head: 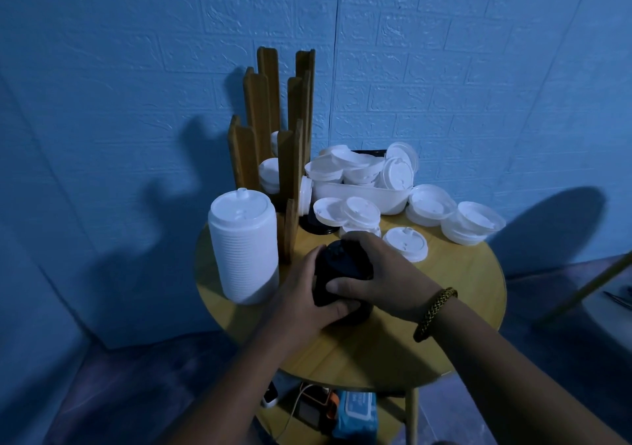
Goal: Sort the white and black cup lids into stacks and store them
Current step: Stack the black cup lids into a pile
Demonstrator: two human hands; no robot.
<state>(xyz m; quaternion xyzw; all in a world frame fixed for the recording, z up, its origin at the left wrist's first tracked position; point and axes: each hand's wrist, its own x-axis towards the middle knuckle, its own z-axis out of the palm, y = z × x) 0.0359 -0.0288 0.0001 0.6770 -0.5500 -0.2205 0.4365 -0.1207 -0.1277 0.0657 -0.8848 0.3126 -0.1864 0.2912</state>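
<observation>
Wooden rack (290, 157) at the rear left of the round counter (444, 307): upright slats form compartments, and the near ones hold short columns of white lids (269, 174); how full the rear compartments are cannot be seen. White tub (362, 196), just right of the rack and against the blue wall (136, 68): heaped above its rim with a jumble of white lids (349, 165), some flat, some tilted on edge. Loose lids (405, 242) lie on the counter in front of the tub, and low piles (472, 222) sit at its right end. One black lid (316, 229) lies at the foot of the rack, partly under white ones. White stack (244, 249): a tall, tightly nested column standing upright at the counter's left edge, just beside the rack, ribbed down its side, its top lid showing a raised spout. Black stack (342, 263): a shorter dark column at the middle of the counter, leaning slightly, its lower end appearing to rest on the surface. Both hands grip it: the left hand (301, 294) wraps its left and near side, and the right hand (386, 273), with a braided bracelet (434, 309) at the wrist, curls over its top and right side. Lower shelf: a blue pack (355, 414) and cables.
</observation>
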